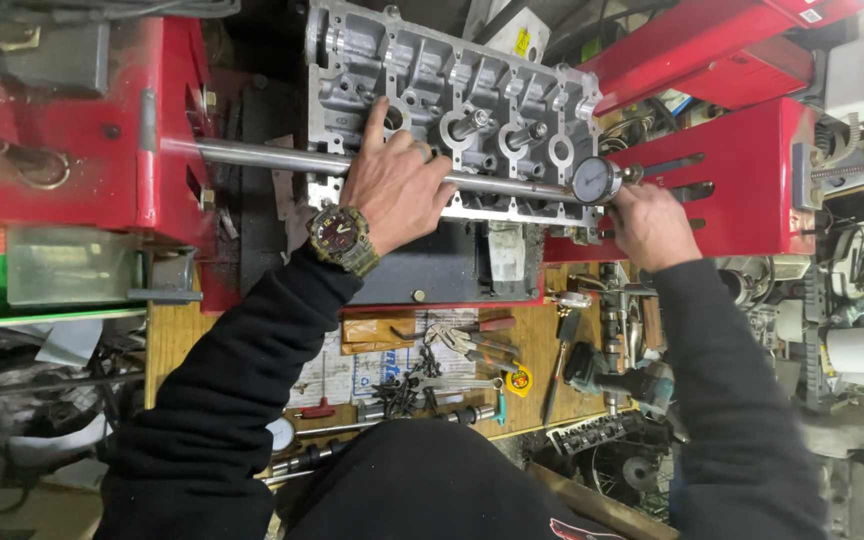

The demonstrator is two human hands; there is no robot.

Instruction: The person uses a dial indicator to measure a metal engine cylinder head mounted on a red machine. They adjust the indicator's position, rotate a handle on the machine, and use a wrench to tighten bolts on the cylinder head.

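An engine workshop: red machine frame [72, 130], cylinder head [452, 90], scattered pliers [472, 342].

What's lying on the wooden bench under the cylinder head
On the wooden bench: pliers, a small pile of dark bolts on papers, and a cordless drill. The person's body hides the near edge.

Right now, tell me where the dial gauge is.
In the head view the dial gauge sits right of centre, at the right end of the steel bar across the cylinder head, just above the right hand.
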